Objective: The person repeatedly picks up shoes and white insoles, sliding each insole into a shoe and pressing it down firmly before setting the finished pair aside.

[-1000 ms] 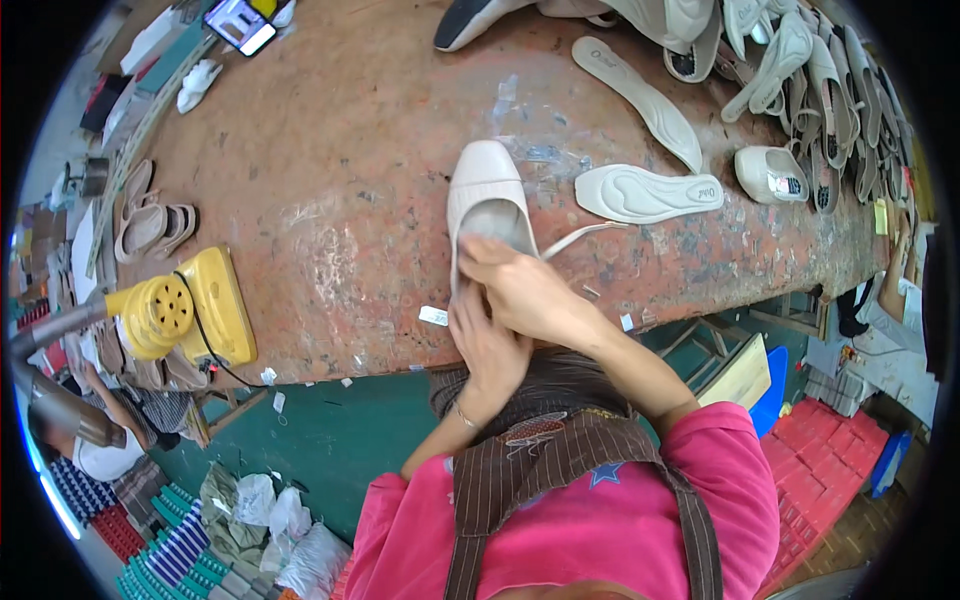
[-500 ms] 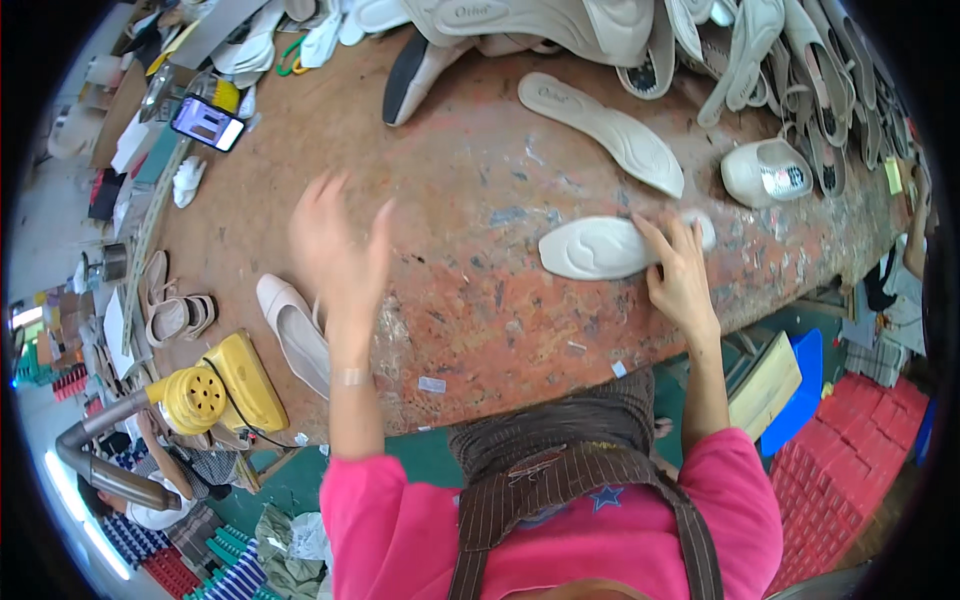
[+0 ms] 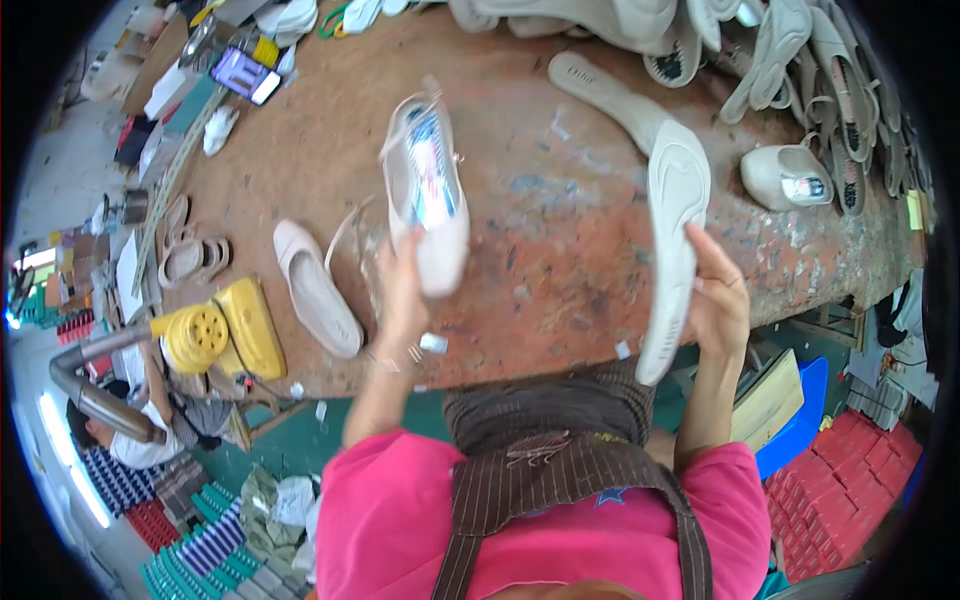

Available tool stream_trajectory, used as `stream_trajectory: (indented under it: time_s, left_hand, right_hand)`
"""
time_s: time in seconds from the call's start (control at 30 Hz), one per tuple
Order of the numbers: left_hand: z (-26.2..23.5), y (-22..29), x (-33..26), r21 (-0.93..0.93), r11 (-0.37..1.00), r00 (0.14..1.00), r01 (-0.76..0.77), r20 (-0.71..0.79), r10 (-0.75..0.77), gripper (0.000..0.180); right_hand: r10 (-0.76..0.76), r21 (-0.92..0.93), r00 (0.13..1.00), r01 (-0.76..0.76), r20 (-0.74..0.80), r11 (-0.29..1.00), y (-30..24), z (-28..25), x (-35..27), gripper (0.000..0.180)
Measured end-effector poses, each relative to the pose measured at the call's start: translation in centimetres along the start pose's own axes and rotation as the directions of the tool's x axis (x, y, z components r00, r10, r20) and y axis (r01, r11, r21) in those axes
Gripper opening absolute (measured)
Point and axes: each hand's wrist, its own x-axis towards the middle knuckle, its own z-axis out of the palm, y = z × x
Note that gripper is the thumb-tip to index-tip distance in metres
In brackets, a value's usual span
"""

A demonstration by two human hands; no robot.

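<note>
My left hand (image 3: 402,290) grips a beige flat shoe (image 3: 442,245) by its toe end. The shoe's opening faces up and shows a shiny, patterned inside; the hand is slightly blurred. On the right, my right hand (image 3: 720,295) pinches a pale moulded insole (image 3: 672,230) by its edge, holding it lengthwise toward me. Its upper end overlaps a second insole (image 3: 605,95) lying on the workbench (image 3: 540,270). To the left of my left hand rests another beige flat shoe (image 3: 318,290) with a strap beside it.
Insoles and shoes are heaped along the far right (image 3: 850,90). A single beige shoe (image 3: 785,178) sits at the right. On the left are a yellow machine with a pipe (image 3: 250,325), a pair of sandals (image 3: 190,260) and a phone (image 3: 245,77). A person (image 3: 150,415) is at lower left.
My left hand, empty before, now holds a shoe; the dark-soled shoe at the far side is gone from its place. My right hand has lifted the insole and turned it lengthwise.
</note>
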Motion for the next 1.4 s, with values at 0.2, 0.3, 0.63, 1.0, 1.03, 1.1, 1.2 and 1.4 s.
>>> stream_trajectory:
  time_s: [0.2, 0.3, 0.63, 1.0, 1.03, 1.1, 1.2, 1.4]
  left_hand:
    - [0.6, -9.6, -15.1, -0.228, 0.965, 0.984, 0.128, 0.155, -0.093, 0.052]
    - [-0.2, -8.2, -14.9, -0.079, 0.964, 0.905, 0.253, 0.371, -0.207, 0.045]
    - [-9.6, -4.1, -12.3, 0.583, 0.731, 0.832, -0.354, -0.159, 0.531, 0.039]
    - [-11.3, -6.5, -7.6, 0.328, 0.877, 0.934, -0.351, 0.057, 0.352, 0.055]
    - [-11.0, -6.2, -7.6, 0.298, 0.901, 0.947, -0.314, 0.038, 0.318, 0.053]
    - [-11.0, -6.4, -7.5, 0.292, 0.912, 0.954, -0.287, 0.006, 0.299, 0.051]
    - [-10.8, -6.6, -7.1, 0.278, 0.928, 0.962, -0.246, -0.043, 0.268, 0.045]
    - [-10.3, -5.7, -6.4, 0.274, 0.946, 0.970, -0.175, -0.117, 0.213, 0.026]
  right_hand:
    - [-0.113, -0.049, 0.952, 0.132, 0.284, 0.990, 0.5, -0.3, 0.2, 0.049]
    - [-0.112, -0.428, 0.990, 0.067, -0.081, 0.901, 0.7, 1.5, -1.5, 0.039]
    - [-0.139, -0.806, 0.815, 0.579, 0.563, 0.127, 6.1, 10.9, -1.5, 0.059]
    - [-0.034, -0.665, 0.671, 0.740, 0.741, 0.105, 17.6, 15.6, 1.2, 0.034]
    - [-0.023, -0.677, 0.688, 0.719, 0.725, 0.153, 17.9, 15.8, 1.4, 0.036]
    - [0.016, -0.691, 0.700, 0.701, 0.714, 0.177, 18.6, 16.0, 1.7, 0.035]
    - [0.076, -0.719, 0.722, 0.663, 0.688, 0.209, 19.1, 16.0, 2.0, 0.033]
    - [0.122, -0.705, 0.694, 0.701, 0.709, 0.106, 19.7, 16.2, 1.7, 0.030]
